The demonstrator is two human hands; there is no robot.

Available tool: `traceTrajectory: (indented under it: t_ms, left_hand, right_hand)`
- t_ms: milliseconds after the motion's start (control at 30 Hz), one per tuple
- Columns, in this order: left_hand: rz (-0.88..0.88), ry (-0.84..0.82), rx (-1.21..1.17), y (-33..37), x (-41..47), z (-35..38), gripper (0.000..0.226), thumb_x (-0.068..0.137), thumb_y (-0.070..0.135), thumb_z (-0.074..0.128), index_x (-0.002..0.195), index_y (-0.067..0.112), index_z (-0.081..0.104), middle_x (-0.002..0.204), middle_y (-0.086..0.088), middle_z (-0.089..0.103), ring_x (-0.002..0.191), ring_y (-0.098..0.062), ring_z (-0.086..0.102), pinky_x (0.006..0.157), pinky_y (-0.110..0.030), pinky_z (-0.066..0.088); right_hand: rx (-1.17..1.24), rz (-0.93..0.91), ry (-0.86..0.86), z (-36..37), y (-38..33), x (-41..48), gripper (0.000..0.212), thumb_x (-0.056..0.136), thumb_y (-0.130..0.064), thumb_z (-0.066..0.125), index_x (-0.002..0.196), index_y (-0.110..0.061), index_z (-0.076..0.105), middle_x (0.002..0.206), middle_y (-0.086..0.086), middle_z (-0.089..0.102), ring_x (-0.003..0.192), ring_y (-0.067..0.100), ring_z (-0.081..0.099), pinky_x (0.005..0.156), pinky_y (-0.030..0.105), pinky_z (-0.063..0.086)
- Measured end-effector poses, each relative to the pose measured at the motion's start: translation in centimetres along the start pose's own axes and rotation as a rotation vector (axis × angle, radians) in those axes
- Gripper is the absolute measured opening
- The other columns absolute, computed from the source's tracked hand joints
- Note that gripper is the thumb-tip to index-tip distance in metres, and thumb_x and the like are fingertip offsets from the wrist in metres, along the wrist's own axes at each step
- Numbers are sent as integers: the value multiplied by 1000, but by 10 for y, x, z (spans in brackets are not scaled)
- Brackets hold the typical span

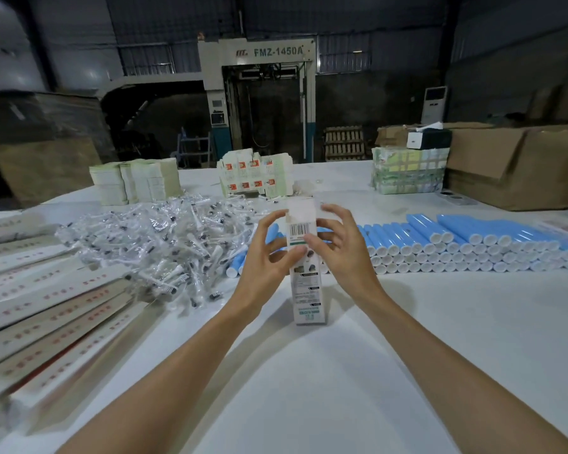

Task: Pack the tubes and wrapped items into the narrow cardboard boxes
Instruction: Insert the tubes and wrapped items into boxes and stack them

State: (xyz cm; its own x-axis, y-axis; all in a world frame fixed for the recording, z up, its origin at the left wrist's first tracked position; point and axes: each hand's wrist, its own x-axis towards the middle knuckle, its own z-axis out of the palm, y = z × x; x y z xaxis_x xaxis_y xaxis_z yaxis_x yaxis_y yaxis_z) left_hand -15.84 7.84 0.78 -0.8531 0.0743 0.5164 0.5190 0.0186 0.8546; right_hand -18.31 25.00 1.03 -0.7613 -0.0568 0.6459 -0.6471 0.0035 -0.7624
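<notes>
Narrow white cardboard box (305, 290) with a barcode and green print stands upright at the middle of the white desk (309, 388), its lower end down on the surface and its top flap raised open. Both hands grip its upper half. The left hand (269, 257) curls round the left edge with the thumb on the printed face. The right hand (343, 253) holds the right edge, thumb beside the barcode and fingers spread behind the box. Just behind the hands, and partly hidden by them, lie sky-blue plastic tubes (456, 244) with white end caps, stacked in rows that run off to the right. Left of the box is a loose heap of clear-wrapped white brush heads (164, 244), and further left flat cardboard sleeves (46, 319) with red print lie fanned out. Along the far edge of the desk stand piles of flat pale cartons (135, 181), a block of white cartons with red pictures (254, 176), a strapped green-and-yellow bundle (407, 175) and a large brown cardboard carton (518, 165). Beyond the desk rises a grey machine (259, 52) marked FMZ-1450A.
</notes>
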Motion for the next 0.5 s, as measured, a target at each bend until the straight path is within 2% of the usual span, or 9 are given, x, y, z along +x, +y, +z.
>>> traceTrajectory:
  t_ms: [67,167,367,500]
  left_hand:
    - [-2,-10,18,-2,0,-1,63,100,26,79,150,46,47,138,-3,71,125,-28,70,98,-52,63]
    - [11,-48,27,-4,2,-1,58,101,29,78,150,42,51,130,-2,75,118,-26,73,97,-49,63]
    - [9,-61,99,-10,4,1,46,102,33,76,143,38,57,117,-1,80,103,-25,78,89,-44,65]
    - [5,-70,112,-8,3,0,40,102,29,75,138,37,59,116,-2,80,103,-24,79,88,-44,66]
  right_hand:
    - [1,-7,-8,-2,4,1,37,97,-19,75,130,-29,61,117,-6,73,103,17,75,80,28,60]
    - [55,-5,-36,-4,6,1,26,99,-18,73,123,-27,66,109,-5,75,98,14,75,77,20,58]
    - [88,131,-59,-10,13,3,20,98,-21,74,117,-24,70,108,3,75,100,17,73,80,23,56]
    - [28,135,-134,-15,13,8,11,101,-23,70,111,-24,68,107,0,74,100,17,71,80,22,56]
